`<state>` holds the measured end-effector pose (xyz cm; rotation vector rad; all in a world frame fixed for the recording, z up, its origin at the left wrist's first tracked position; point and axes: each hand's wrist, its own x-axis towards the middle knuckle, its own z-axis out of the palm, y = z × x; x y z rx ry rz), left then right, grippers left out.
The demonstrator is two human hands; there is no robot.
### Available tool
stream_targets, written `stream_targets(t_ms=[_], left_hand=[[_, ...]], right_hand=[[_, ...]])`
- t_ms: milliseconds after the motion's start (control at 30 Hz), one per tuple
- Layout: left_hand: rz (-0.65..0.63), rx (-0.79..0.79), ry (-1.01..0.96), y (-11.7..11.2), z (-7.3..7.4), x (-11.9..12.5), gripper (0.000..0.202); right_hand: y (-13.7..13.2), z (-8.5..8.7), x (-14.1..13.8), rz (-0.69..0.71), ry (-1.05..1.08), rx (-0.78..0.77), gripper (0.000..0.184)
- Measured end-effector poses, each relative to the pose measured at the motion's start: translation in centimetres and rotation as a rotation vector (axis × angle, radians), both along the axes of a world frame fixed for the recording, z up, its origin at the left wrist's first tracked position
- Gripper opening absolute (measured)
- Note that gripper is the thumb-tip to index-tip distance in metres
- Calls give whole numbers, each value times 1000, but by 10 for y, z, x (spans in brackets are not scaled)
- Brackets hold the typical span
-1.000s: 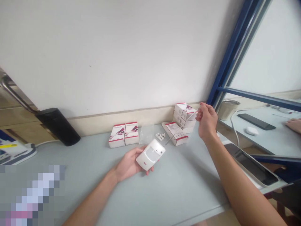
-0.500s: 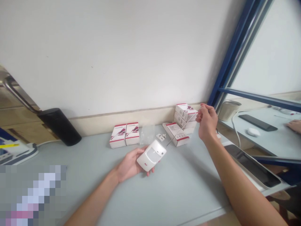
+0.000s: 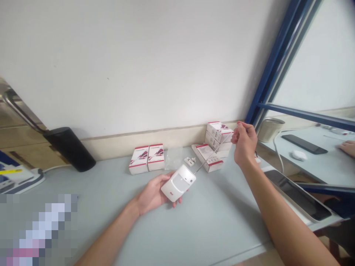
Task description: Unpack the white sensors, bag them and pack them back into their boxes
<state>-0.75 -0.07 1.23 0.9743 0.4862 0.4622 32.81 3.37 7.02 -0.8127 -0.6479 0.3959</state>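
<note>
My left hand [image 3: 151,194] is closed around a white motion sensor [image 3: 179,183], its curved window facing up. From the sensor's upper right corner runs a thin metal antenna [image 3: 204,162], drawn out towards my right hand [image 3: 245,144]. The fingers of that hand are pinched together at the antenna's far end; the tip itself is hidden. Behind the sensor lie small white plastic parts [image 3: 190,161] and a clear plastic bag [image 3: 174,158]. Two red-and-white boxes [image 3: 148,158] stand left of the bag. More such boxes [image 3: 219,133] are stacked on the right, with one box [image 3: 208,157] lying before them.
A black cylinder [image 3: 70,149] with a metal arm leans at the left, near a white device [image 3: 23,179]. On the right are a dark-screened slab [image 3: 299,194], a blue frame [image 3: 273,61] and a metal cup [image 3: 270,129]. A hand [image 3: 348,147] shows beyond the frame.
Hardly anything differs. Both hands keep their hold on the sensor and antenna, nearly still. The hand beyond the blue frame has shifted slightly.
</note>
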Motion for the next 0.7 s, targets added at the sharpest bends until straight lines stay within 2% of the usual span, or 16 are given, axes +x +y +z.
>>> stream_targets(t_ms=[433,700], left_hand=[[9,-2,-19,-2,4,2,43],[52,-15,-8,0,-3,-2,41]], right_hand=[[0,-2,-1,-12,-44,4,31],[-1,-4,-8,-26,-74,8,28]])
